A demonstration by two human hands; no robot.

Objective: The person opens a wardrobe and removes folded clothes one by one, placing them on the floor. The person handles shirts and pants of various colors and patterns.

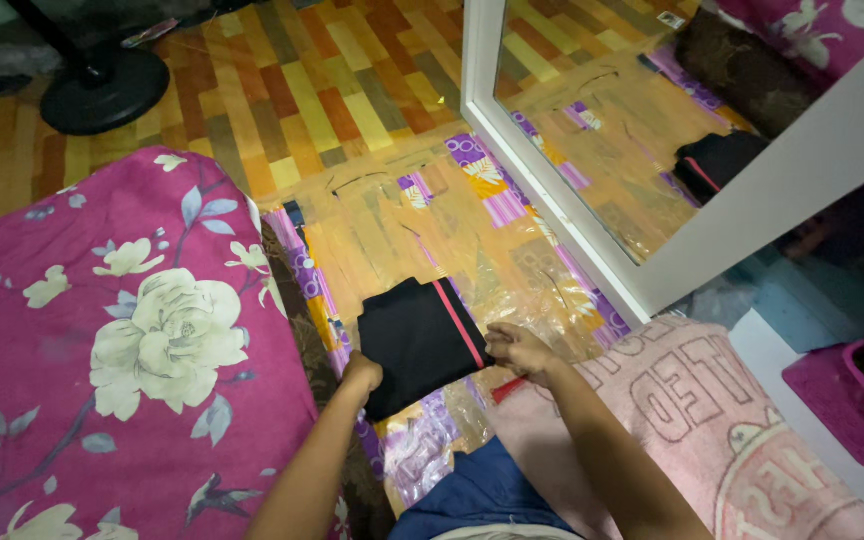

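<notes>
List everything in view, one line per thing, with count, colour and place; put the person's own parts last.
folded garment: one, black with a red stripe, on the plastic sheet, centre
plastic sheet: one, clear, over a patterned mat on the floor
mattress: one, magenta floral, left
mirror: one, white frame, leaning at right
fan base: one, black, top left
pink cloth: one, lettered, lower right
basket: one, magenta, far right
left hand: gripping the garment's near left edge
right hand: touching its right edge

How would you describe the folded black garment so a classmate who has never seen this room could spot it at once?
Start at the white-framed mirror leaning on the right. On the clear plastic sheet before it lies the folded black garment, gripped by the left hand and right hand. Its red stripe along one edge marks it out.
</notes>
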